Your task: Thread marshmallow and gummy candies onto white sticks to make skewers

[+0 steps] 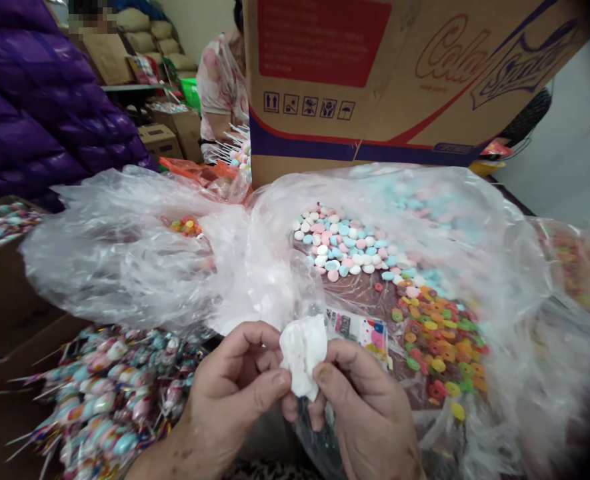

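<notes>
A small crumpled white piece, like tissue or thin cloth, is stretched between my two hands in front of my body. My left hand pinches its left edge between thumb and fingers. On the other side my right hand grips the lower right edge, thumb on top. Just behind my right fingers lies a printed plastic packet. Farther right are ring-shaped gummy candies in several colours, and beyond them pink, blue and white round candies, both spread on clear plastic.
A large cardboard box stands upright at the back. Clear plastic bags bulge across the left and right. Wrapped candy sticks fill a carton at lower left. Another person is behind the box, and purple packs are stacked at left.
</notes>
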